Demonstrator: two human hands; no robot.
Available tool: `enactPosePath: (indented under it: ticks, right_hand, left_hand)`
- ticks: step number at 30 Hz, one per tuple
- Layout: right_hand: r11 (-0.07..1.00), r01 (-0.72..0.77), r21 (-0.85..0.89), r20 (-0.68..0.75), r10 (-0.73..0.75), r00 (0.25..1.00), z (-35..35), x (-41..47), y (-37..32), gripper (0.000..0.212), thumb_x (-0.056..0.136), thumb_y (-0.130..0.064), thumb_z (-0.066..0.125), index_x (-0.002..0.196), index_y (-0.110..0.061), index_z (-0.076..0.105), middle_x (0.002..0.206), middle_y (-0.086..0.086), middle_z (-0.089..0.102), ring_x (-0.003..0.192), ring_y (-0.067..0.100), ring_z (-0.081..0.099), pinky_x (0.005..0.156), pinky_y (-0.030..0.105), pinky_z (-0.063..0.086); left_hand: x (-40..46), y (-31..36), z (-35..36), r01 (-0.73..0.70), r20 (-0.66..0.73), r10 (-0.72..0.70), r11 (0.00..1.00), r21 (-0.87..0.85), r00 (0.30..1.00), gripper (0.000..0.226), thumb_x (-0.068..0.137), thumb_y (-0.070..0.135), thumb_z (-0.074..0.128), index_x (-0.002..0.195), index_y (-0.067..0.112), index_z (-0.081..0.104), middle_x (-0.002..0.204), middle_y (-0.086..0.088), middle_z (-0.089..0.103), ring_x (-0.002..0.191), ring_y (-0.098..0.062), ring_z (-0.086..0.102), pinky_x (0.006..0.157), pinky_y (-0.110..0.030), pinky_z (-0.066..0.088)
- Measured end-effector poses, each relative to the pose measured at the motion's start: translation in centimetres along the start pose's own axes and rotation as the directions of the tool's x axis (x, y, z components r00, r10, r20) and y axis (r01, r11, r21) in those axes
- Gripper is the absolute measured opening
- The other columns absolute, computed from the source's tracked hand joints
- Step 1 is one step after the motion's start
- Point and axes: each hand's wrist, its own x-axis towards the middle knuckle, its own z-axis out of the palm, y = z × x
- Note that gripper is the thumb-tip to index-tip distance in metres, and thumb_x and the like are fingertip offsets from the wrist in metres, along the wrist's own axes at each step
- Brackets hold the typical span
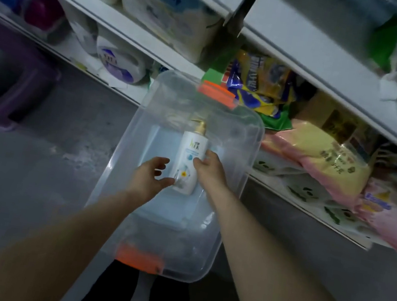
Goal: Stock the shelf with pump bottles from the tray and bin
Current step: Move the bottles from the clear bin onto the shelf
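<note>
Below, hands (178,170) on pump bottle (189,159), inside clear bin (243,141)

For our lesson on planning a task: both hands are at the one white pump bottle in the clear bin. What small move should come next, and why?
Probably close the left hand onto the pump bottle and lift it from the clear bin: the right hand already pinches its side, the left is open beside it.

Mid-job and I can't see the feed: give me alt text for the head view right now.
Both hands reach into a clear plastic bin on the floor: the right hand grips a white pump bottle with a gold pump, lying on a pale blue tray, while the left hand touches its lower end. Stocked shelves run above and to the right.
</note>
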Motion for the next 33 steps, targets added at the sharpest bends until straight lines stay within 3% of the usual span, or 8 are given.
enactPosePath:
  ticks: [6, 10, 15, 18, 21, 24, 28, 33]
  right_hand:
    - [0.995, -0.084, 0.051, -0.099, 0.089, 0.991, 1.0, 6.2, -0.1, 0.061, 0.089, -0.037, 0.061, 0.140, -0.010, 0.042, 0.136, 0.015, 0.056, 0.120, 0.034, 0.058, 0.102, 0.046, 0.048]
    - [0.982, -0.097, 0.165, -0.125, 0.118, 0.985, 2.7, 10.0, 1.3, 0.077, 0.064, -0.055, 0.053, 0.127, -0.013, 0.053, 0.122, 0.015, 0.065, 0.107, 0.035, 0.065, 0.095, 0.047, 0.053]
    - [0.963, -0.113, 0.243, -0.101, 0.142, 0.985, 3.8, 11.4, 1.9, 0.098, 0.053, -0.069, 0.051, 0.130, -0.009, 0.051, 0.125, 0.014, 0.063, 0.110, 0.035, 0.063, 0.098, 0.047, 0.052]
    - [0.944, -0.149, 0.293, -0.053, 0.172, 0.984, 4.1, 12.2, 2.6, 0.107, 0.045, -0.077, 0.054, 0.129, -0.011, 0.054, 0.122, 0.012, 0.066, 0.105, 0.033, 0.066, 0.095, 0.047, 0.054]
    - [0.898, -0.235, 0.373, 0.046, 0.235, 0.971, 3.4, 10.7, 2.0, 0.081, 0.066, -0.064, 0.069, 0.124, -0.008, 0.059, 0.113, 0.012, 0.070, 0.087, 0.027, 0.071, 0.078, 0.038, 0.059]
    - [0.865, -0.275, 0.419, 0.120, 0.248, 0.961, 2.7, 9.4, 2.0, 0.054, 0.087, -0.048, 0.068, 0.123, -0.008, 0.059, 0.112, 0.012, 0.071, 0.079, 0.022, 0.070, 0.059, 0.025, 0.051]
    - [0.886, -0.217, 0.410, 0.117, 0.185, 0.976, 1.8, 6.4, 0.6, 0.065, 0.081, -0.051, 0.072, 0.129, -0.009, 0.056, 0.117, 0.011, 0.068, 0.094, 0.024, 0.070, 0.062, 0.027, 0.051]
    - [0.900, -0.129, 0.417, 0.119, 0.086, 0.989, -1.3, 0.5, -2.6, 0.052, 0.088, -0.044, 0.068, 0.127, -0.010, 0.057, 0.113, 0.010, 0.071, 0.084, 0.018, 0.070, 0.060, 0.026, 0.050]
  left_hand:
    - [4.4, -2.7, 2.9, 0.080, 0.021, -0.083, 0.993, 0.087, 0.996, 0.077, 0.073, 0.031, 0.083, 0.140, 0.019, 0.046, 0.130, -0.002, 0.057, 0.115, -0.020, 0.057, 0.095, -0.030, 0.045]
    - [7.0, -3.1, 4.8, 0.117, 0.040, -0.121, 0.989, 0.090, 0.992, 0.090, 0.068, 0.040, 0.085, 0.143, 0.019, 0.041, 0.132, -0.002, 0.054, 0.118, -0.021, 0.055, 0.099, -0.036, 0.047]
    - [8.9, -3.4, 6.5, 0.096, 0.020, -0.100, 0.986, 0.133, 0.995, 0.073, 0.059, 0.042, 0.088, 0.119, 0.021, 0.053, 0.111, -0.002, 0.060, 0.100, -0.021, 0.060, 0.088, -0.042, 0.051]
    - [9.4, -3.6, 6.3, 0.117, 0.047, -0.124, 0.984, 0.132, 0.991, 0.080, 0.047, 0.051, 0.087, 0.116, 0.025, 0.054, 0.109, -0.003, 0.059, 0.097, -0.022, 0.061, 0.087, -0.044, 0.053]
    - [9.3, -4.1, 5.7, 0.128, 0.084, -0.138, 0.985, 0.115, 0.987, 0.094, 0.031, 0.062, 0.078, 0.116, 0.030, 0.052, 0.110, 0.000, 0.063, 0.096, -0.021, 0.063, 0.086, -0.045, 0.055]
    - [7.7, -3.5, 4.6, 0.118, 0.100, -0.128, 0.987, 0.105, 0.987, 0.096, 0.033, 0.060, 0.078, 0.120, 0.030, 0.050, 0.112, 0.001, 0.063, 0.100, -0.022, 0.062, 0.088, -0.046, 0.054]
    - [4.7, -1.4, 3.3, 0.101, 0.111, -0.101, 0.995, 0.009, 0.989, 0.084, 0.051, 0.040, 0.086, 0.125, 0.026, 0.048, 0.109, 0.002, 0.064, 0.099, -0.023, 0.062, 0.088, -0.046, 0.053]
    - [0.2, 2.3, 0.9, -0.010, 0.103, 0.011, 1.000, -0.013, 0.995, 0.086, 0.048, 0.039, 0.086, 0.125, 0.026, 0.047, 0.108, 0.003, 0.065, 0.098, -0.021, 0.064, 0.085, -0.044, 0.055]
